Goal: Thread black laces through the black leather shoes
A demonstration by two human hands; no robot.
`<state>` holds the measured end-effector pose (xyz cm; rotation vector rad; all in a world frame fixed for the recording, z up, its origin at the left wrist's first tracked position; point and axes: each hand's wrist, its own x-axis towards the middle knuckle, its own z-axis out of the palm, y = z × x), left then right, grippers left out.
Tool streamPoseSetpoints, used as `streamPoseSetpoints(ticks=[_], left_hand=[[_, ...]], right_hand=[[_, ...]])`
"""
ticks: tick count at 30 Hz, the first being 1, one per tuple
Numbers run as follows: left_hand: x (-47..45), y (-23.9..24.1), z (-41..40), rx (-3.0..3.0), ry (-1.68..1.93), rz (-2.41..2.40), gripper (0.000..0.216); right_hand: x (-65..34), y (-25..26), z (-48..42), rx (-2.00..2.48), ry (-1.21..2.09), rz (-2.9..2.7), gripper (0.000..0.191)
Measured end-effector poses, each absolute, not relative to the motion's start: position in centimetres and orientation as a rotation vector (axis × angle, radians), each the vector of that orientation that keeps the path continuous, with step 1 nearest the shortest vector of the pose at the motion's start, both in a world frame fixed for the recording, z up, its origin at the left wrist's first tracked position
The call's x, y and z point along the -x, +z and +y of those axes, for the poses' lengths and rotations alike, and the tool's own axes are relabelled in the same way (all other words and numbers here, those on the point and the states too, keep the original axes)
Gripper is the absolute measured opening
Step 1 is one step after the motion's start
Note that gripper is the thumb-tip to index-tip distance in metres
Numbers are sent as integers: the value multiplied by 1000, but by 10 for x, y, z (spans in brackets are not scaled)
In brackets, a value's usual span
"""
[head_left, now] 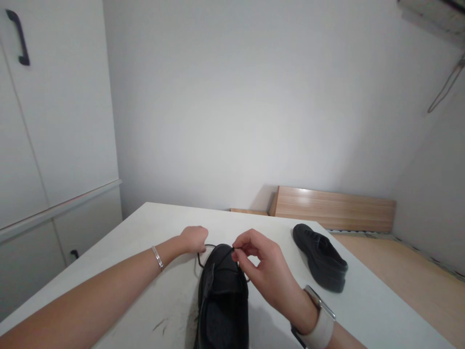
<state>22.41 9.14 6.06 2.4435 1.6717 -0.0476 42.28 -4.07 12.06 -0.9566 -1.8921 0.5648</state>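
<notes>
A black shoe (225, 286) stands on the white table in front of me, toe pointing away and opening toward me. My right hand (256, 261) pinches a dark shoelace (228, 253) between thumb and fingertips above the right side of the shoe's front. To the left of the toe, my left hand (195, 239) is closed low over the table, with lace running from the shoe to its fingers. The left fingertips are mostly hidden behind the fist. A second black shoe (321, 257) rests on the table to the right, apart from both hands.
The white table (152, 228) reaches toward a pale wall. A white cabinet (65, 121) with dark handles stands at the left. Beyond the table's right edge is a bed with a wooden headboard (334, 208). Dark marks (160, 325) show on the tabletop left of the shoe.
</notes>
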Motion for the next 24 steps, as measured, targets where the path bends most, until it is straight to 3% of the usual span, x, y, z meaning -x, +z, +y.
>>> streamPoseSetpoints(ticks=[10, 24], left_hand=[[-234, 113, 54, -2478, 883, 1601, 8], [-213, 71, 12, -2359, 735, 1187, 8]], right_hand=[[-428, 151, -46, 923, 397, -1818, 9], [-402, 260, -73, 560, -126, -1753, 11]])
